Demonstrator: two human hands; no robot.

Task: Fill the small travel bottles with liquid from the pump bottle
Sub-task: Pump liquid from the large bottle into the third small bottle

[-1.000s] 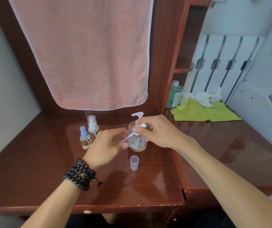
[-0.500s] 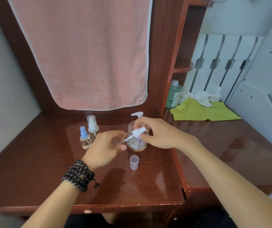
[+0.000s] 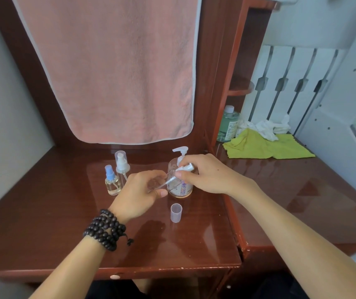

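Small clear travel bottle (image 3: 158, 184) lies tilted in our left hand (image 3: 141, 192), fingers curled round it. Its neck points up-right to our right hand (image 3: 205, 175), which pinches the white spray top (image 3: 185, 167), w/ the clear pump bottle (image 3: 180, 180) just behind.

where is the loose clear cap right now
In the head view the clear cap stands open end up on the wooden desk, near the middle, just in front of the pump bottle and below both hands.

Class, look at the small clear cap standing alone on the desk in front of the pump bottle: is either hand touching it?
No: the clear cap stands by itself on the desk, nearer than both hands, the left hand and right hand, which are at a small spray bottle.
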